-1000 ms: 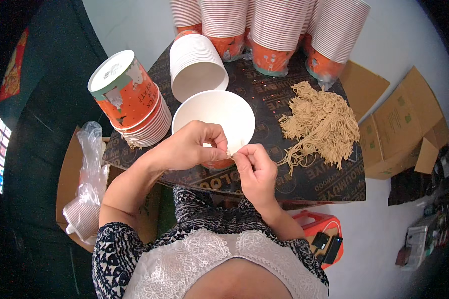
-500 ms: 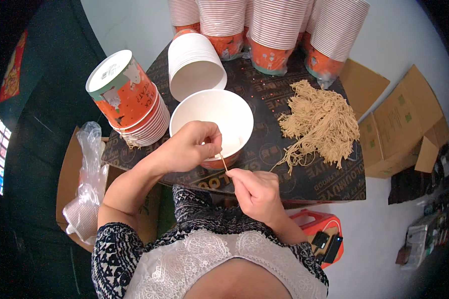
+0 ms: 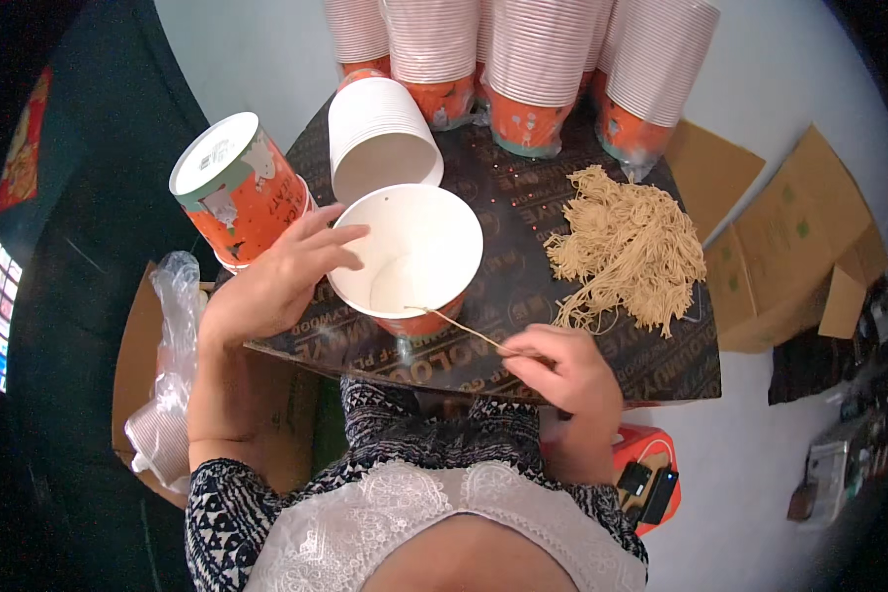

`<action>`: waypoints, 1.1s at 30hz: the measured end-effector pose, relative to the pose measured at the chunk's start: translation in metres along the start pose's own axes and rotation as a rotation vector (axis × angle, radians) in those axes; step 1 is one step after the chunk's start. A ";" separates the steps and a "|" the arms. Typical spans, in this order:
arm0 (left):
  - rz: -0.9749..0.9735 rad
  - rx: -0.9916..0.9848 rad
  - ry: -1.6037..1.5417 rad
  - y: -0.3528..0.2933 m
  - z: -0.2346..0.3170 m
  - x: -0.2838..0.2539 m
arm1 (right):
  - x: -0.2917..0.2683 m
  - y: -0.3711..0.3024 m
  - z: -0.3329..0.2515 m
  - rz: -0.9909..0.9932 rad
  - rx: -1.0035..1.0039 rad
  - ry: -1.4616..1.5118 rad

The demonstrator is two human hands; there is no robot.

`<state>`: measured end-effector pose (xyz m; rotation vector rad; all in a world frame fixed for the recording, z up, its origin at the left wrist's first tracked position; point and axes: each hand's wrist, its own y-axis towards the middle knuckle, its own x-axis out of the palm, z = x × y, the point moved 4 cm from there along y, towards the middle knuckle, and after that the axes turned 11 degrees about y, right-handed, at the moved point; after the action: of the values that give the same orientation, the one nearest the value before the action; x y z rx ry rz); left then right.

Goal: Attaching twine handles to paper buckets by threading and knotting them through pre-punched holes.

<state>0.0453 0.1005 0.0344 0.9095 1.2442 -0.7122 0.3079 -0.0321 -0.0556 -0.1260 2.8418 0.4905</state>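
Note:
An orange paper bucket [image 3: 437, 237] with a white inside stands near the table's front edge, its mouth tilted toward me. A small dark hole shows in its far wall. A thin tan cord [image 3: 467, 330] runs from the bucket's near rim out to the right. My right hand [image 3: 565, 369] pinches the cord's free end, in front of the bucket and to its right. By the left rim, my left hand [image 3: 278, 284] is open with fingers spread, holding nothing; whether its fingertips touch the rim I cannot tell.
Left stands an upside-down bucket stack [image 3: 245, 192]; another white stack [image 3: 380, 123] lies behind the bucket. Wrapped stacks [image 3: 533, 59] line the table's back. A pile of tan cords [image 3: 627, 247] lies right. Cardboard boxes [image 3: 794, 237] and a red stool [image 3: 651, 449] stand beside the table.
My left hand has let go of the cord at the near rim, moved left and spread its fingers. My right hand has moved right, drawing out more cord. The bucket has shifted slightly left.

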 end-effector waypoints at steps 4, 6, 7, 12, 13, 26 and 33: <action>0.068 -0.092 0.226 -0.021 -0.005 0.015 | -0.023 -0.016 -0.008 -0.016 -0.093 0.016; 0.066 -0.063 0.240 -0.019 0.004 0.009 | -0.028 -0.029 -0.014 0.152 -0.145 0.241; 0.059 -0.043 0.263 -0.018 0.012 0.005 | -0.021 -0.034 -0.019 0.358 -0.284 0.372; 0.138 -0.001 0.132 0.011 0.050 0.011 | -0.015 -0.040 -0.026 0.309 -0.416 0.640; 0.093 0.055 0.173 0.022 0.059 0.018 | -0.013 -0.040 -0.027 0.285 -0.421 0.637; 0.809 0.063 -0.198 0.062 0.109 0.061 | 0.018 0.015 -0.010 0.341 -0.212 1.256; 0.608 -0.062 -0.595 0.017 0.118 0.101 | 0.026 0.036 -0.001 0.272 -0.303 1.389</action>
<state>0.1357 0.0074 -0.0528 0.8746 0.4209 -0.4002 0.2778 0.0005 -0.0497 -0.1856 4.1091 1.2934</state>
